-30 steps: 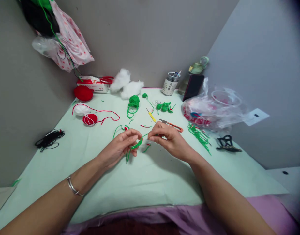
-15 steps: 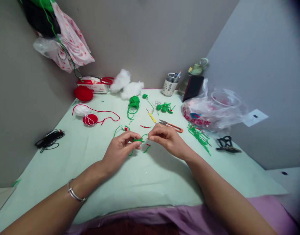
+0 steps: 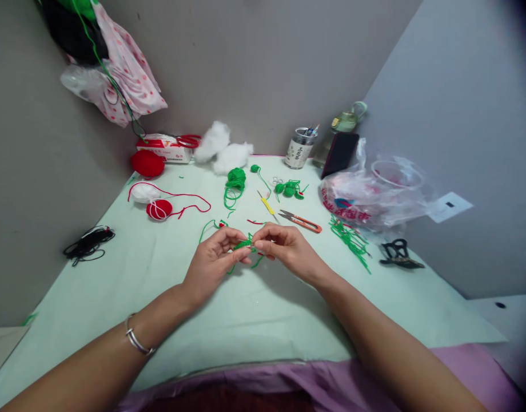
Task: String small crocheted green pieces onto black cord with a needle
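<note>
Fingers (image 3: 232, 234) of the left hand (image 3: 207, 257) pinch the green piece (image 3: 242, 245) above the worktop (image 3: 263, 326), midway between left and right edges; those of the right hand (image 3: 291, 252) press together at its end, on something too small to tell

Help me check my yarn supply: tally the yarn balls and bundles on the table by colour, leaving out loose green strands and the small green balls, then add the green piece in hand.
Red balls: 2
White ball: 1
Green skein: 1
Black bundle: 1
Green piece in the left hand: 1
Total: 6
</note>
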A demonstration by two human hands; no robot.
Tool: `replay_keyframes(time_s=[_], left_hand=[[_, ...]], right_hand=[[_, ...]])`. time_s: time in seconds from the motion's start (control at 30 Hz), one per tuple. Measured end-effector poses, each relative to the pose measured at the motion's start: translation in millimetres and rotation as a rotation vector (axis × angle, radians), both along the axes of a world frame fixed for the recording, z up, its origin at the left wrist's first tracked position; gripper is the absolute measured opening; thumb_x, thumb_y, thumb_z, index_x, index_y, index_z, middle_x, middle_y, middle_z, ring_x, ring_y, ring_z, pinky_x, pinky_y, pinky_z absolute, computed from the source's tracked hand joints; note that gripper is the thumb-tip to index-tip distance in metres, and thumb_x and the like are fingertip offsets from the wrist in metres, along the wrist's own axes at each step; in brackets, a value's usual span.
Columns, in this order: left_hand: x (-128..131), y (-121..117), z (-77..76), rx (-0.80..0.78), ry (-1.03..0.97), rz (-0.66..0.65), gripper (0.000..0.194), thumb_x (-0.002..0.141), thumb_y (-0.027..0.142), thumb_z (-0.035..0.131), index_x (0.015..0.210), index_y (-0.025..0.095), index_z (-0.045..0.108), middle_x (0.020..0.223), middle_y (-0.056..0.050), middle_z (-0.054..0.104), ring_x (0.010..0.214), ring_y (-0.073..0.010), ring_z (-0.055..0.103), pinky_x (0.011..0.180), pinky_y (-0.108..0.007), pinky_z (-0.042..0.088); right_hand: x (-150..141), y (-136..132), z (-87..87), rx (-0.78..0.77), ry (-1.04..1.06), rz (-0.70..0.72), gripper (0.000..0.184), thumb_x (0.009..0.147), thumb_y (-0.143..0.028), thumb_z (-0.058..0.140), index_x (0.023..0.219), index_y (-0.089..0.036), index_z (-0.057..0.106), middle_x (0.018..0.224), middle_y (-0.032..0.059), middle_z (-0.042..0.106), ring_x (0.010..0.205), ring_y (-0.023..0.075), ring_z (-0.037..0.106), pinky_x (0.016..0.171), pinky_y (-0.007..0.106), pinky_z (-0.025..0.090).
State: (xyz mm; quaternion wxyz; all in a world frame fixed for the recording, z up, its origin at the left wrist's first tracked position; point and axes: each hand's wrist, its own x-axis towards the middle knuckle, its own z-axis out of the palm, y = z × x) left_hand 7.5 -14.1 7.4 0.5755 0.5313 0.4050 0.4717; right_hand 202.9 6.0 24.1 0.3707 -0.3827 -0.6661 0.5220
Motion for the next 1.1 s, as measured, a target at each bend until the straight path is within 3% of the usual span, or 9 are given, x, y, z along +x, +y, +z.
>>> replay_keyframes(time_s=[0.17, 0.33, 0.5, 0.63, 0.87, 1.03, 1.1], left_hand=[[-3.5, 4.3, 2.1, -0.037, 0.076, -0.007, 0.019, 0.083, 0.033, 0.073, 0.094, 0.019, 0.067, 0.082, 0.002, 0.067, 0.069, -0.0130, 0.068, 0.071, -0.026, 0.052], [-4.2, 7.8, -1.9, -0.115, 0.076, -0.152, 0.020, 0.083, 0.036, 0.071, 0.092, 0.018, 0.068, 0.070, 0.002, 0.065, 0.066, -0.0135, 0.064, 0.069, -0.026, 0.050], [-2.8, 8.9, -5.5, -0.202, 0.057, -0.275, 0.021, 0.082, 0.035, 0.071, 0.093, 0.017, 0.069, 0.075, 0.002, 0.062, 0.064, -0.0118, 0.060, 0.068, -0.027, 0.051], [-1.1, 8.0, -8.7, -0.215, 0.081, -0.368, 0.021, 0.081, 0.035, 0.073, 0.090, 0.016, 0.070, 0.080, 0.002, 0.062, 0.065, -0.0107, 0.058, 0.069, -0.028, 0.051], [-0.9, 7.7, -5.1, -0.229, 0.063, -0.334, 0.022, 0.080, 0.036, 0.075, 0.083, 0.016, 0.067, 0.072, 0.003, 0.058, 0.061, -0.0100, 0.058, 0.066, -0.026, 0.050], [-4.0, 10.6, -5.2, -0.243, 0.029, -0.336, 0.021, 0.082, 0.036, 0.073, 0.085, 0.016, 0.068, 0.079, 0.001, 0.062, 0.062, -0.0093, 0.057, 0.066, -0.027, 0.053], [-4.1, 11.3, -5.8, -0.246, 0.033, -0.337, 0.021, 0.082, 0.037, 0.073, 0.087, 0.016, 0.068, 0.081, 0.001, 0.063, 0.062, -0.0094, 0.057, 0.066, -0.027, 0.053]], right_hand=[[-4.0, -3.2, -3.8, -0.051, 0.052, 0.037, 0.021, 0.087, -0.026, 0.064, 0.107, -0.018, 0.060, 0.077, -0.0017, 0.058, 0.063, 0.0112, 0.054, 0.061, 0.026, 0.049], [-8.2, -7.6, -2.2, -0.034, -0.004, 0.035, 0.021, 0.090, -0.026, 0.061, 0.109, -0.018, 0.061, 0.074, -0.0029, 0.057, 0.061, 0.0108, 0.056, 0.059, 0.024, 0.047], [0.0, -2.3, 3.5, 0.078, -0.113, -0.023, 0.017, 0.088, -0.032, 0.065, 0.090, -0.016, 0.071, 0.087, 0.0030, 0.064, 0.071, 0.0116, 0.054, 0.065, 0.025, 0.043], [1.4, 0.2, 4.0, -0.088, -0.045, 0.073, 0.017, 0.084, -0.031, 0.068, 0.079, -0.014, 0.068, 0.074, 0.0011, 0.061, 0.067, 0.0118, 0.054, 0.063, 0.025, 0.041], [-6.5, 2.0, 0.0, -0.222, 0.152, -0.178, 0.021, 0.078, -0.036, 0.071, 0.077, -0.016, 0.064, 0.063, -0.0040, 0.051, 0.055, 0.0077, 0.040, 0.051, 0.022, 0.030], [-6.3, -0.5, 2.5, -0.228, 0.059, 0.011, 0.027, 0.079, -0.041, 0.073, 0.081, -0.015, 0.066, 0.064, -0.0022, 0.056, 0.057, 0.0085, 0.044, 0.053, 0.023, 0.033], [-6.7, -0.9, 2.4, -0.217, 0.022, 0.022, 0.029, 0.078, -0.041, 0.075, 0.079, -0.014, 0.066, 0.065, -0.0016, 0.057, 0.058, 0.0084, 0.044, 0.054, 0.023, 0.033]])
